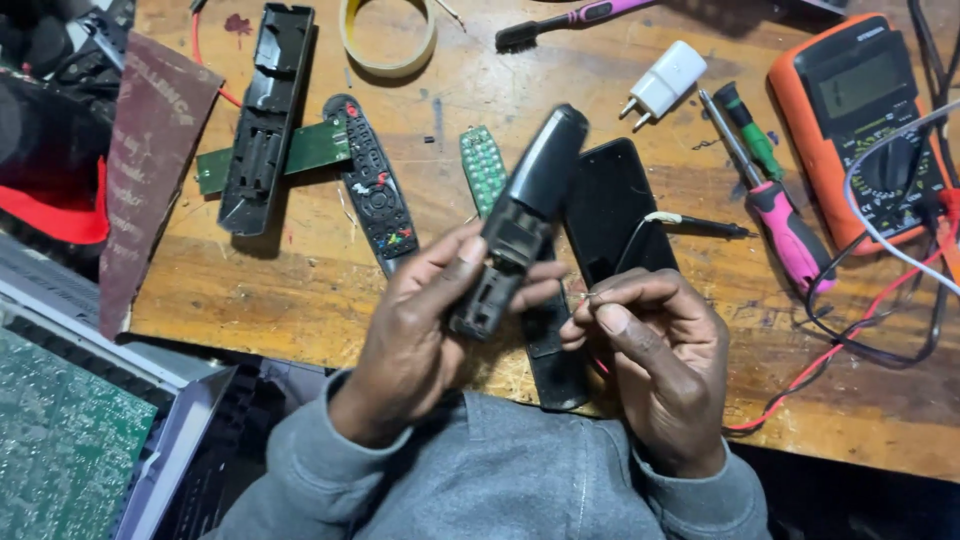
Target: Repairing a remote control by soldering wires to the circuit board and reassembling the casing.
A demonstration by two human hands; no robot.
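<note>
one black remote shell [520, 225] gripped between left hand [425, 330] fingers [455, 262]

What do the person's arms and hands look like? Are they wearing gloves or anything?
No gloves: both hands are bare, the left hand and the right hand. Both arms are covered by long grey sleeves of soft, sweatshirt-like cloth, reaching to the wrists. The cuffs look plain, with no markings. No rings, watch or bracelets show.

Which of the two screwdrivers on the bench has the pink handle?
The larger screwdriver, lying nearer the person; the smaller one beside it has a green handle.
</note>
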